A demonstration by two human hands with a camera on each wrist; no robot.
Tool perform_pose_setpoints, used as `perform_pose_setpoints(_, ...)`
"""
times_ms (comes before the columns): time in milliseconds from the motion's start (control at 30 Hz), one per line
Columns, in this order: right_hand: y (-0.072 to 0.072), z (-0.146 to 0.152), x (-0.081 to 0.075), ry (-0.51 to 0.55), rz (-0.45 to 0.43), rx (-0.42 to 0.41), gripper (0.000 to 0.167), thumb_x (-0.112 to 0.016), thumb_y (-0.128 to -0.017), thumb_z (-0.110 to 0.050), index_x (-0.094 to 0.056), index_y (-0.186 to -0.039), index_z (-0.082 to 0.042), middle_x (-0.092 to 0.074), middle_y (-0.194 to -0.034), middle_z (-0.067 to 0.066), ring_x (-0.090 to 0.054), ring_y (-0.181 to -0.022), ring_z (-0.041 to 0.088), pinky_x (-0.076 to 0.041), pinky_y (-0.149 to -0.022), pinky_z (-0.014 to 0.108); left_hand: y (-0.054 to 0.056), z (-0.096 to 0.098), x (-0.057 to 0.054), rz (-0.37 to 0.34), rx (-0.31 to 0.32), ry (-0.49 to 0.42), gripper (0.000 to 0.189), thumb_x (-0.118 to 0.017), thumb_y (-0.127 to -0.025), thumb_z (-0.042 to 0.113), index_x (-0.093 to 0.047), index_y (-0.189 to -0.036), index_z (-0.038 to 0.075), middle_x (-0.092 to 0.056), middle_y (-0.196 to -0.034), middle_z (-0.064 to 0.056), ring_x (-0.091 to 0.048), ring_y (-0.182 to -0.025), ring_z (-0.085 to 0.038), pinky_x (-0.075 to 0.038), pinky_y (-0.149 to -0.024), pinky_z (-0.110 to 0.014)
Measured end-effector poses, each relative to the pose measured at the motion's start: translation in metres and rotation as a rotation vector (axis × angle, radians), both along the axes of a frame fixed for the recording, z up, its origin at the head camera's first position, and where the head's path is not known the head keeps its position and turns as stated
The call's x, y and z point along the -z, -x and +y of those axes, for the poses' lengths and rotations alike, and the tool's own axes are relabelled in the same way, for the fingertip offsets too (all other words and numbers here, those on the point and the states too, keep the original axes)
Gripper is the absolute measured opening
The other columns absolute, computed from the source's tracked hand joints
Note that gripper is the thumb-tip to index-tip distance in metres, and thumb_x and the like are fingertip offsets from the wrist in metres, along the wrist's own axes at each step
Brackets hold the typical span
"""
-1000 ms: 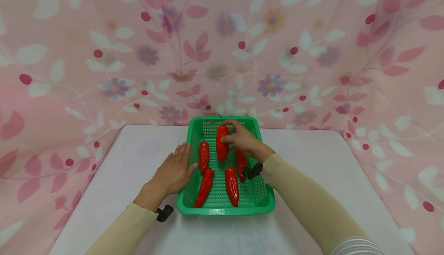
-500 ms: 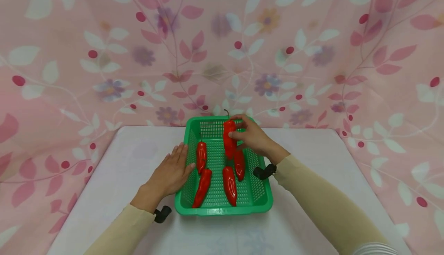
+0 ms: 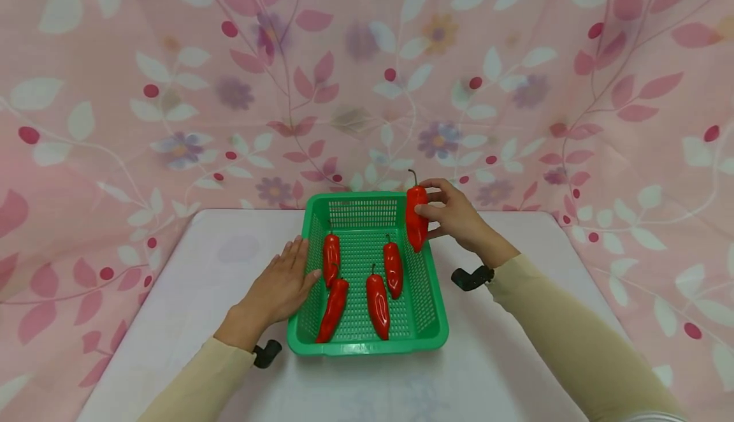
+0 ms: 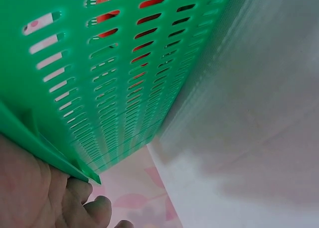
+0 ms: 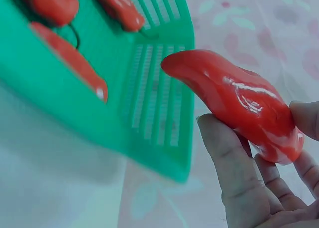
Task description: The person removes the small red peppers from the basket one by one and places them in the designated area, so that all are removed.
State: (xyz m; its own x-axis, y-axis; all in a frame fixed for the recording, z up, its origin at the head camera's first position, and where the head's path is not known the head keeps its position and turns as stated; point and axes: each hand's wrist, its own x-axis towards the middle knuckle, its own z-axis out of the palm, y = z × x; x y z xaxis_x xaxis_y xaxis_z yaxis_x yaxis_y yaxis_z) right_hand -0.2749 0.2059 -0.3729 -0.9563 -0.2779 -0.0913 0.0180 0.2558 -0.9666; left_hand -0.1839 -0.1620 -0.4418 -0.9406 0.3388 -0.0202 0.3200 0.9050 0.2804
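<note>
My right hand point(image 3: 455, 218) pinches a red pepper point(image 3: 417, 218) between thumb and fingers, stem up, over the right rim of the green basket point(image 3: 367, 349). In the right wrist view the held pepper point(image 5: 244, 103) lies across my fingers, its tip pointing toward the basket wall point(image 5: 157, 101). My left hand point(image 3: 281, 282) lies with straight fingers along the basket's left rim. Seen from the left wrist, the fingers point(image 4: 79, 193) rest at that rim, beside the slotted side wall point(image 4: 114, 73). Several more red peppers lie inside, among them one at front centre point(image 3: 378, 307).
A white-covered table point(image 3: 504, 269) bears the basket, with bare cloth to either side. Behind it hangs a pink floral curtain point(image 3: 355, 78). Dark wrist mounts point(image 3: 473, 278) stick out by both wrists.
The right hand has carried the red pepper from over the basket's middle to the right and up, to its right rim. The left hand keeps its place at the left rim.
</note>
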Motion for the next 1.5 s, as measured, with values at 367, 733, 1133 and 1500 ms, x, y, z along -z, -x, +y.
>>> perform_pose_setpoints(367, 0.006, 0.058, -0.002, -0.02, -0.066, 0.109, 0.074, -0.069, -0.101, -0.008, -0.029, -0.163, -0.012, -0.037, -0.157, 0.027, -0.053, -0.131, 0.053, -0.06, -0.092, 0.062, -0.001, -0.001, 0.002, -0.009, 0.004, 0.001, 0.079, -0.048, -0.112, 0.042, -0.016, -0.165, -0.007, -0.019, -0.173, -0.026, -0.021, -0.16, -0.047, -0.026, -0.127, -0.064)
perform_pose_setpoints(733, 0.012, 0.078, 0.041, -0.092, -0.14, 0.12, 0.076, -0.069, -0.099, -0.004, -0.028, -0.163, -0.011, -0.035, -0.158, 0.028, -0.048, -0.136, 0.052, -0.06, -0.095, 0.059, 0.001, -0.002, -0.003, 0.0, 0.017, 0.005, 0.078, -0.048, -0.112, 0.039, -0.017, -0.165, -0.008, -0.019, -0.173, -0.028, -0.02, -0.16, -0.049, -0.025, -0.126, -0.065)
perform_pose_setpoints(1133, 0.015, 0.074, 0.085, -0.123, -0.182, 0.105, 0.075, -0.068, -0.1, -0.006, -0.029, -0.164, -0.01, -0.039, -0.155, 0.03, -0.058, -0.128, 0.048, -0.061, -0.095, 0.056, 0.0, 0.0, -0.001, -0.027, 0.008, 0.004, 0.079, -0.049, -0.111, 0.039, -0.015, -0.166, -0.007, -0.018, -0.173, -0.027, -0.019, -0.16, -0.048, -0.025, -0.127, -0.064)
perform_pose_setpoints(1500, 0.022, 0.072, 0.098, -0.146, -0.214, 0.1, 0.072, -0.068, -0.1, -0.008, -0.031, -0.162, -0.009, -0.04, -0.152, 0.029, -0.056, -0.128, 0.045, -0.062, -0.094, 0.052, 0.0, 0.0, 0.0, -0.011, 0.002, -0.009, 0.079, -0.049, -0.112, 0.041, -0.016, -0.165, -0.007, -0.018, -0.173, -0.027, -0.021, -0.159, -0.048, -0.026, -0.126, -0.065)
